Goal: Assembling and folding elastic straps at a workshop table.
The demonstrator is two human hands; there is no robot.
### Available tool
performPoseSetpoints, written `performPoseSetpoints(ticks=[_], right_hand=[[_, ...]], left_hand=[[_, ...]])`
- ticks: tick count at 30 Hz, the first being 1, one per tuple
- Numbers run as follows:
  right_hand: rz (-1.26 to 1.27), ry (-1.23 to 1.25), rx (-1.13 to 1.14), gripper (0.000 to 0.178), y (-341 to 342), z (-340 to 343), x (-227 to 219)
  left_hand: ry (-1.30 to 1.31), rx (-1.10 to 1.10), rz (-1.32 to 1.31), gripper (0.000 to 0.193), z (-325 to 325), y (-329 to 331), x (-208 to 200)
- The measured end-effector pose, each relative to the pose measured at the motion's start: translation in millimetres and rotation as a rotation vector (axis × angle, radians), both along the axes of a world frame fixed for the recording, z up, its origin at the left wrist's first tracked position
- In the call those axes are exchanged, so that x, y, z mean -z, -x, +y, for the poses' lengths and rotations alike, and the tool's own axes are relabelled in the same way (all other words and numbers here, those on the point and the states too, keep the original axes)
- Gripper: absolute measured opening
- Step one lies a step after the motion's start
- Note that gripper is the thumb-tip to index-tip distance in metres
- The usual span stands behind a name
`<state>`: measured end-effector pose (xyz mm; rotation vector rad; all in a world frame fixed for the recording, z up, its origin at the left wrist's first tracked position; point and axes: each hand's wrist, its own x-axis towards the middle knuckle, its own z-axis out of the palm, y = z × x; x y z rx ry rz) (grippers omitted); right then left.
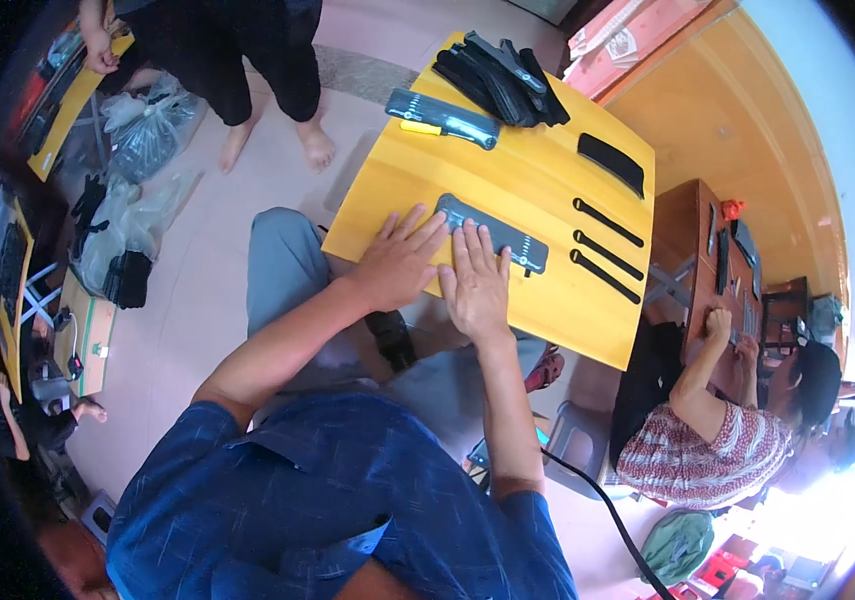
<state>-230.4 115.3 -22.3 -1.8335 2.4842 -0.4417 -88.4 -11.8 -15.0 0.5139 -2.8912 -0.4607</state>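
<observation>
A flat, dark packet in clear plastic point(522, 246) lies on the yellow table point(377, 190), close to its near edge. My left hand point(399, 262) rests flat at the packet's left end, fingers spread and fingertips on its edge. Beside it, my right hand point(477, 285) presses flat over the packet's middle, fingers stretched out. Neither hand grips anything. To the right lie three thin black straps with looped ends, the farthest strap point(607, 222) among them. A wider black band point(610, 165) lies beyond them.
A similar packet point(452, 122) lies farther back with a yellow-handled item point(420, 128) by it. Behind that is a heap of black strips point(502, 85). One person stands at the far left near plastic bags point(152, 130); another works at a brown table point(692, 215) on the right.
</observation>
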Motion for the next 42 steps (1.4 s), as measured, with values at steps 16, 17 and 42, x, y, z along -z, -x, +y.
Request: performPoseSetpoints(ticks=[16,17,42], right_hand=[[0.01,-0.024,0.539,0.063,91.0,124.6,-12.3],[0.012,-0.024,0.544,0.063,96.4,123.8,-13.0],[0.086,0.227,0.221,0.034,41.5,147.5,-18.0]], left_hand=[[-0.044,-0.026,0.118,0.068,-2.4,-6.6,3.9],[-0.044,-0.02,0.12,0.068,-0.3,-7.9,2.5],[-0.167,0.188,0.432,0.052,69.0,-5.4,-20.9]])
